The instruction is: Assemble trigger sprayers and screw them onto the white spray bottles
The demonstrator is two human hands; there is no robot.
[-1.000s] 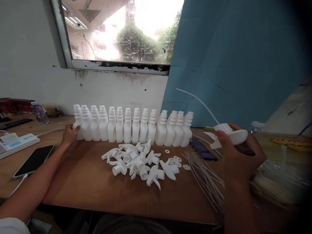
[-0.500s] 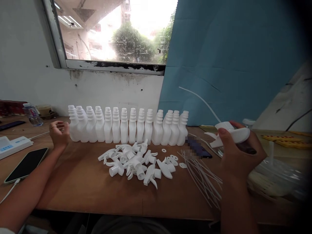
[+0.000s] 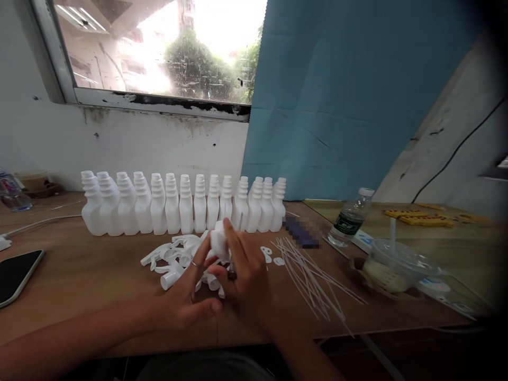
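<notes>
The left hand (image 3: pixel 183 297), thumb spread from its fingers, has come from beside the bottles (image 3: pixel 185 211) to the right hand (image 3: pixel 250 272), which is clamped on a spray head (image 3: pixel 219 244) between them. Both hands now seem free to work it.

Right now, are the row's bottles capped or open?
Open: every neck in the row of bottles shows bare at the top. Spray heads lie loose on the table in front.
</notes>
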